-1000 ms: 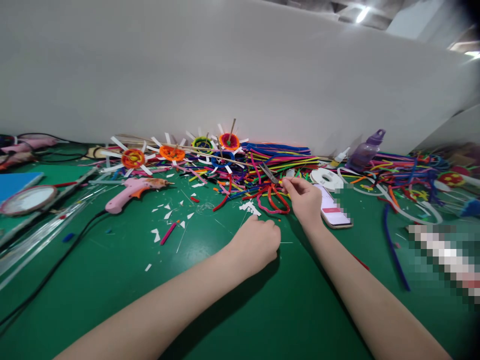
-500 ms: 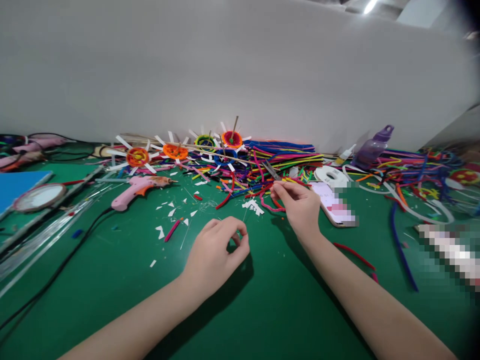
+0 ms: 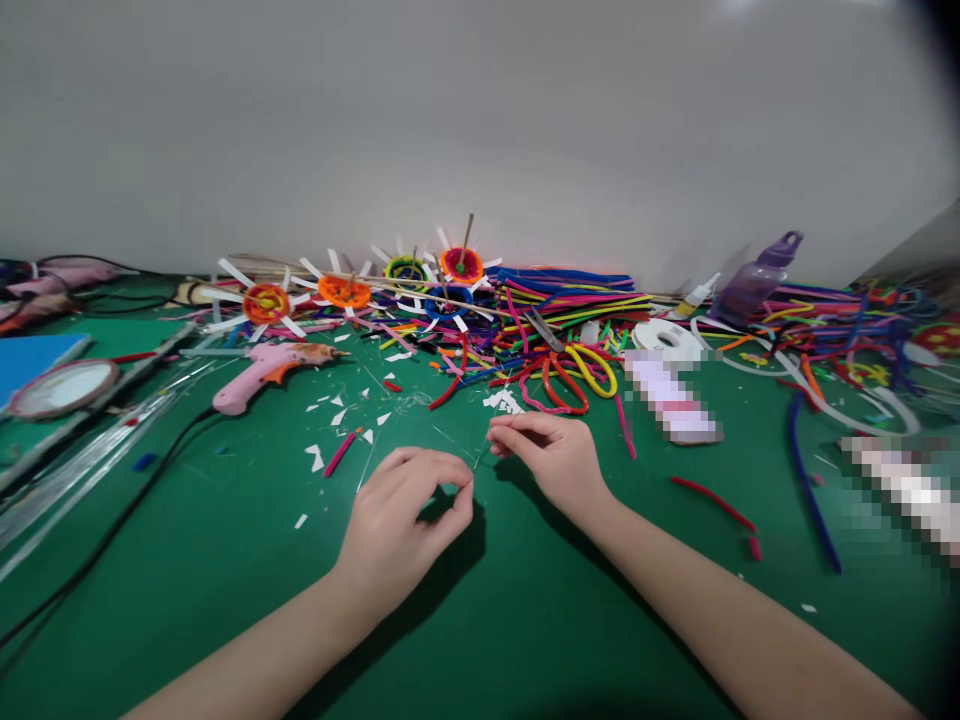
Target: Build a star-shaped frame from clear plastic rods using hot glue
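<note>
A thin, pale strand [image 3: 478, 459], perhaps thread or fine wire, spans the short gap between my hands. My left hand [image 3: 409, 520] pinches its lower end between thumb and fingertips. At the upper end, the fingertips of my right hand [image 3: 551, 455] are closed on it too. Just beyond the right hand lie scissors [image 3: 577, 375] with red and yellow handles, their blades resting on a heap of pipe cleaners [image 3: 570, 300]. Small white paper scraps [image 3: 502, 402] are scattered behind the fingers.
To the left lies a pink glue gun [image 3: 259, 375] with a black cord. Several paper-spoked discs [image 3: 266, 302] stand along the back. On the right are a phone [image 3: 675, 400], a white tape roll [image 3: 667, 340], a glue bottle [image 3: 697, 297] and a purple bottle [image 3: 757, 280].
My right hand has left the scissors area and come down and left to the strand near my left hand. The scissors' handles now show. My left hand has shifted slightly left and down.
</note>
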